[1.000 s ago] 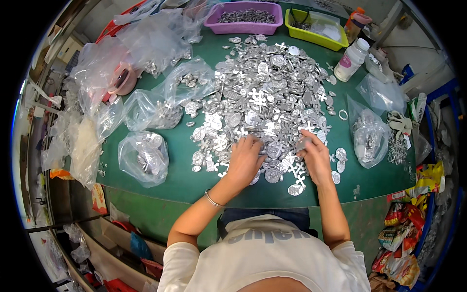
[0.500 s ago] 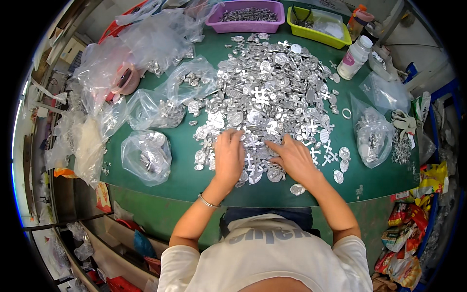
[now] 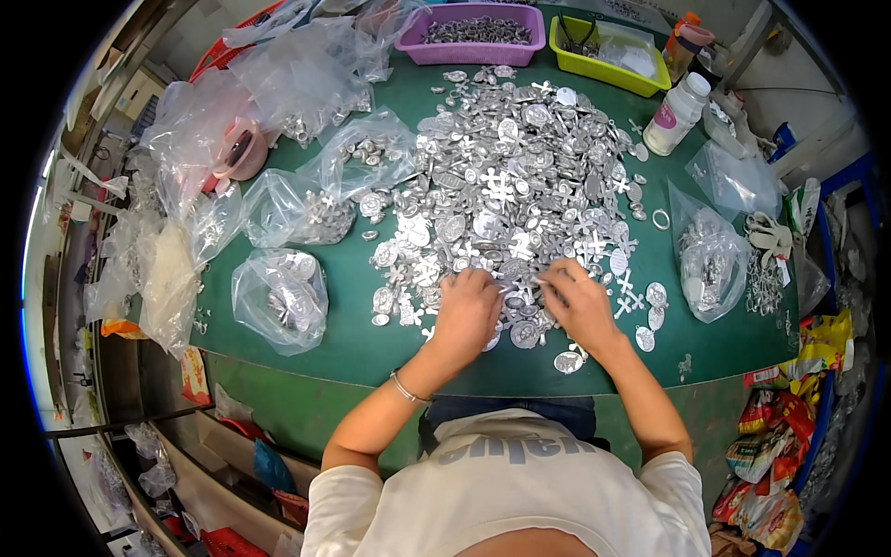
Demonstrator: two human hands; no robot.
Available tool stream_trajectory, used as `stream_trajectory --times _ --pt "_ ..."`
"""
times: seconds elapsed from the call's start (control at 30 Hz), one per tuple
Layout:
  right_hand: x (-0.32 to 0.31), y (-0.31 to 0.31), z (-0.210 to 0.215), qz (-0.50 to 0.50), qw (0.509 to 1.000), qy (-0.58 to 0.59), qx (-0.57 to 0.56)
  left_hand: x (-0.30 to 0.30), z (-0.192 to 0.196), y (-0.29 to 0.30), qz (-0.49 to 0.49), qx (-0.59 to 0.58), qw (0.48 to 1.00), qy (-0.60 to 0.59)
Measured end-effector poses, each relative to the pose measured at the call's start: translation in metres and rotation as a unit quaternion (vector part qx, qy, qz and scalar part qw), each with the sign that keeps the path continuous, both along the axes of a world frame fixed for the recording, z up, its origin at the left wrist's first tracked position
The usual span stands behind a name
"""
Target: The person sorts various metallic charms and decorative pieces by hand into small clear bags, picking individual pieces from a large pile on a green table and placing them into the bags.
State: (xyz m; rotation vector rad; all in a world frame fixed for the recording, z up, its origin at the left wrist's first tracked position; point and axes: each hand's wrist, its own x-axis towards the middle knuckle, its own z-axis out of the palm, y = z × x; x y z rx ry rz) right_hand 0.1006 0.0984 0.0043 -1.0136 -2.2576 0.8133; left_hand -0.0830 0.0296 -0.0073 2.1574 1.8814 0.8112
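A wide heap of silver metal charms (image 3: 520, 167), mostly oval medals and small crosses, covers the middle of the green table. At its near edge, my left hand (image 3: 466, 311) rests low with fingers curled, the tips over the loose pieces; whatever they pinch is too small to tell. Opposite it, my right hand (image 3: 580, 302) bends its finger and thumb together above the charms, and a small pale bit shows at the tips. Between the hands lie several oval medals, one large oval medal (image 3: 524, 334) among them. Another oval medal (image 3: 568, 361) sits below my right hand.
Clear bags of charms flank the heap: one bag (image 3: 278, 302) left, another bag (image 3: 710, 265) right. Behind stand a purple tray (image 3: 469, 56) of small metal parts, a yellow-green tray (image 3: 608, 70) with pliers, and a white bottle (image 3: 676, 116). Plastic bags (image 3: 297, 70) crowd the back left.
My left hand has slid right and toward me. My right hand has shifted slightly right and nearer, its outstretched finger now curled in. The two hands are closer together.
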Motion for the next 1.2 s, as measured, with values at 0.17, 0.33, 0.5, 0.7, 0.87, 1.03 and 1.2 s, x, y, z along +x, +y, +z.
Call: stream_trajectory --times 0.17,0.33,0.5,0.7,0.87,1.03,1.2 --pt "0.008 0.018 -0.016 -0.091 0.974 0.202 -0.039 -0.006 0.003 0.001 0.029 0.068 0.99 -0.12" --pt "0.028 0.019 -0.02 -0.112 0.722 0.479 -0.486 -0.026 0.0 0.001 0.107 -0.088 0.88 -0.454" --pt "0.038 0.017 -0.034 0.001 0.473 0.642 -0.604 -0.016 0.002 -0.006 0.085 -0.124 0.802 -0.578" --pt "0.03 0.012 -0.017 -0.07 0.444 0.658 -0.604 -0.023 0.006 -0.002 0.067 -0.169 0.734 -0.655" --pt "0.047 0.005 -0.01 -0.065 0.369 0.684 -0.626 -0.014 0.01 0.004 0.01 -0.227 0.544 -0.808" --pt "0.092 0.006 -0.015 -0.11 0.506 0.647 -0.56 -0.001 0.005 0.01 0.05 -0.195 0.905 -0.374" --pt "0.153 0.029 0.015 -0.384 0.813 0.407 -0.161 0.017 0.012 0.017 0.048 -0.047 0.998 0.01"
